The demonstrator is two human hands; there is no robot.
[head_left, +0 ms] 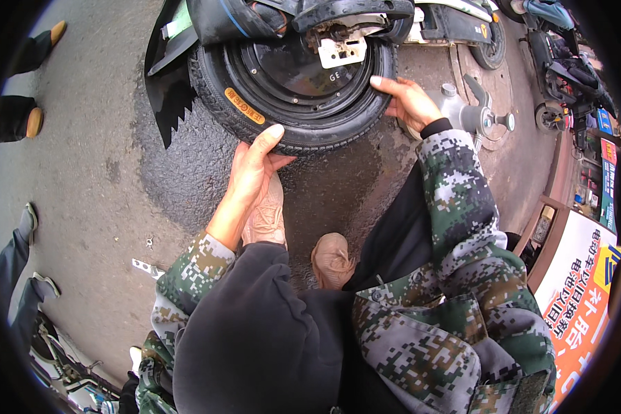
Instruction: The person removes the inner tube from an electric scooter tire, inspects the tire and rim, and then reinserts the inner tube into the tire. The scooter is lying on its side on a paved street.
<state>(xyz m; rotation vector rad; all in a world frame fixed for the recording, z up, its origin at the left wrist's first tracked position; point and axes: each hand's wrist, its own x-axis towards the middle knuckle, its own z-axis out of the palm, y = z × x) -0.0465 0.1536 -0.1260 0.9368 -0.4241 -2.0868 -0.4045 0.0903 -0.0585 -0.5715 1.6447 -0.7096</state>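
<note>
A black tire (317, 138) with an orange sidewall label sits around a dark wheel hub (279, 72), under the rear of a vehicle. My left hand (252, 169) grips the tire's near edge, its thumb on the sidewall and its fingers partly hidden below. On the right side of the tire, my right hand (414, 103) holds the edge, thumb on top near the rim and fingers curled beneath. Above the hub, a pale metal bracket (343, 52) is fixed by the axle. Black rubber with a blue stripe (231, 21) hangs at the upper left of the wheel.
A silver metal device with a lever (472, 116) stands right of the wheel. On the ground at left lie a perforated metal strip (147, 268) and a small metal part (149, 243). Wet asphalt (186, 165) surrounds the wheel. Bystanders' shoes (34, 122), scooters (566, 69) and a signboard (579, 297) line the sides.
</note>
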